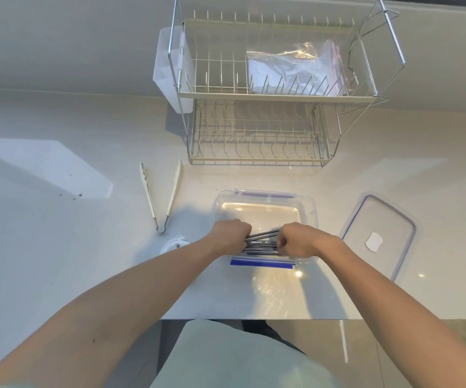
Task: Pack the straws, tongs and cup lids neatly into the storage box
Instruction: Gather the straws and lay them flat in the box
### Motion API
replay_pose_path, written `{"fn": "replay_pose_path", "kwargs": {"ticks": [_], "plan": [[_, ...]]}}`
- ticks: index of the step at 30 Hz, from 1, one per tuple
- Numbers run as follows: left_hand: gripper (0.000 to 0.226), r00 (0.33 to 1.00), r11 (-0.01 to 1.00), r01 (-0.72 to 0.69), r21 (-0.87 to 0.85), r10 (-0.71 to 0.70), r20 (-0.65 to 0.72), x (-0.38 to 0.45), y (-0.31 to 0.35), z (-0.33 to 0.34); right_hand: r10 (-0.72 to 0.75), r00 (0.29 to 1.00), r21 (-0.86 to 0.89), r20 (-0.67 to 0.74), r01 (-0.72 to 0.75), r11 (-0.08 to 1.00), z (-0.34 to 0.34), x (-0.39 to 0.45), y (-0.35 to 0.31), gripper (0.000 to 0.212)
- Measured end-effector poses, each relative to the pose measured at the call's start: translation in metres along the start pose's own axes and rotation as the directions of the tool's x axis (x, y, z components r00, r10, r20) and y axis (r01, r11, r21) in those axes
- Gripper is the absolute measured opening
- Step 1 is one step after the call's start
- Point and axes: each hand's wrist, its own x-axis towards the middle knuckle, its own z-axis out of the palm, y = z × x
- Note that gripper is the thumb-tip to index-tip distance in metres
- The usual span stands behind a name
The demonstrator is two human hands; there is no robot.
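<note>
White countertop [72, 261], glossy, wall behind. We note the clear storage box [265, 200] near the front edge, open, its lid [380, 219] lying flat just to the right. Left hand [230, 233] and right hand [300, 239] both curl closed around a bundle of dark straws [262, 240], held level over the box's near side; whether it touches the floor we cannot tell. Tongs [162, 197] lie splayed left of the box. One round cup lid [174, 245], probably, sits beside the left wrist. Wire dish rack [268, 93] stands at the back edge.
</note>
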Motion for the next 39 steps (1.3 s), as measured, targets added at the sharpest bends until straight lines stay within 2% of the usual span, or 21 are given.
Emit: {"fn": "replay_pose_path", "kwargs": {"ticks": [6, 14, 17, 19, 20, 22, 24, 28, 33, 39], "plan": [[0.036, 0.999, 0.995, 0.021, -0.101, -0.018, 0.029, 0.005, -0.002, -0.01, -0.091, 0.984, 0.126, -0.153, 0.111, 0.986, 0.014, 0.017, -0.017, 0.018], [0.033, 0.999, 0.997, 0.023, -0.079, -0.02, 0.036, 0.01, -0.004, -0.015, -0.101, 0.977, 0.221, -0.187, 0.141, 0.965, 0.032, 0.025, -0.02, 0.019], [0.032, 0.999, 0.998, 0.018, -0.067, -0.016, 0.04, 0.009, -0.003, -0.015, -0.029, 0.937, 0.327, -0.347, 0.15, 0.933, 0.026, 0.026, -0.018, 0.026], [0.032, 0.999, 0.998, 0.002, -0.069, 0.001, 0.045, 0.009, -0.002, -0.015, 0.007, 0.9, 0.241, -0.436, 0.109, 0.964, 0.019, 0.028, -0.01, 0.031], [0.032, 0.999, 0.998, -0.01, -0.069, 0.013, 0.053, 0.009, -0.002, -0.015, 0.015, 0.907, 0.162, -0.421, 0.059, 0.985, 0.017, 0.028, -0.005, 0.036], [0.032, 0.997, 0.998, -0.034, -0.048, 0.037, 0.062, 0.009, -0.001, -0.013, 0.048, 0.95, 0.024, -0.307, -0.043, 0.999, 0.016, 0.026, 0.005, 0.038], [0.031, 0.998, 0.999, -0.04, -0.025, 0.041, 0.051, 0.009, 0.0, -0.012, 0.07, 0.972, -0.05, -0.226, -0.084, 0.995, 0.018, 0.023, 0.012, 0.026], [0.035, 0.998, 0.998, -0.05, -0.028, 0.051, 0.025, 0.009, 0.003, -0.009, 0.055, 0.979, -0.105, -0.194, -0.077, 0.991, 0.021, 0.02, 0.014, 0.022], [0.032, 0.999, 0.998, -0.045, 0.042, 0.045, -0.003, 0.005, 0.002, -0.008, -0.013, 0.969, -0.18, -0.247, -0.033, 0.983, 0.023, 0.021, 0.01, 0.025], [0.033, 0.997, 0.988, -0.068, 0.138, 0.061, 0.054, 0.002, 0.002, -0.016, -0.022, 0.977, -0.212, -0.211, -0.024, 0.977, 0.018, 0.026, 0.002, 0.025]]}}
